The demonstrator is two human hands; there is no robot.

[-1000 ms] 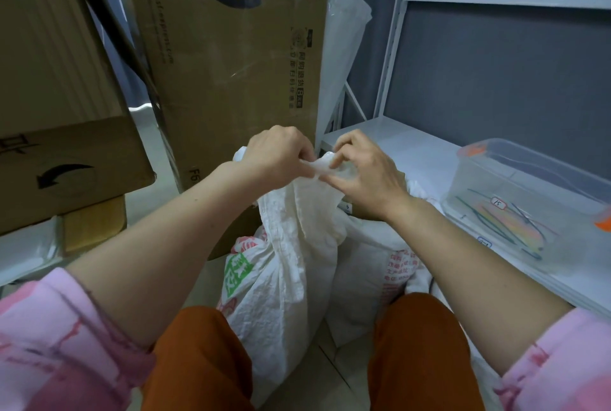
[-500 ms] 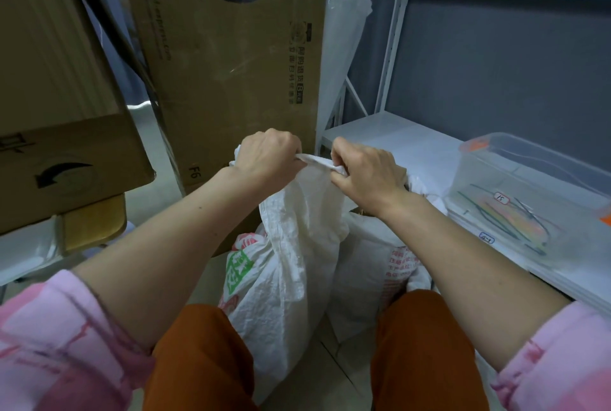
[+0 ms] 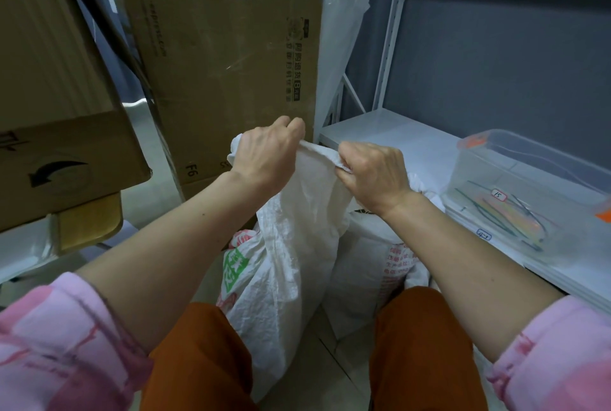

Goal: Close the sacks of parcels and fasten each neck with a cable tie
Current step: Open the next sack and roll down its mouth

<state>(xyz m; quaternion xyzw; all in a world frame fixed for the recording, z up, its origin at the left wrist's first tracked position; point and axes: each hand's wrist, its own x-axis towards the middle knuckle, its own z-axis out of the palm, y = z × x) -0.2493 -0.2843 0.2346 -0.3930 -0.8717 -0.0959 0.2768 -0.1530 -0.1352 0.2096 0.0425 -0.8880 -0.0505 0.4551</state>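
- Since the earlier frames the two hands have drawn apart: one second ago their fingers met over the gathered top of the sack; now a short twisted band of white cloth is stretched between them.
- Cardboard boxes: two counted. The tall box (image 3: 228, 63) stands far, behind the hands; the second box (image 3: 56, 113) overhangs at left.
- White shelf (image 3: 396, 136): one, at right, running from far to near.
- Sacks: two counted. The white woven sack (image 3: 291, 265) with green print stands on the floor between the person's knees; a second sack (image 3: 380, 265) with red print stands just to its right, touching it.
- Clear plastic tub (image 3: 529, 199): one, on the shelf at right, holding thin coloured cable ties (image 3: 506, 215); their number cannot be told.
- Left hand (image 3: 264, 156): knuckles up, fingers curled tight round the left end of the sack's neck.
- Right hand (image 3: 373, 172): fisted likewise, clamped on the right end of the neck, slightly lower and nearer than the left.
- No cable tie can be made out on the neck.
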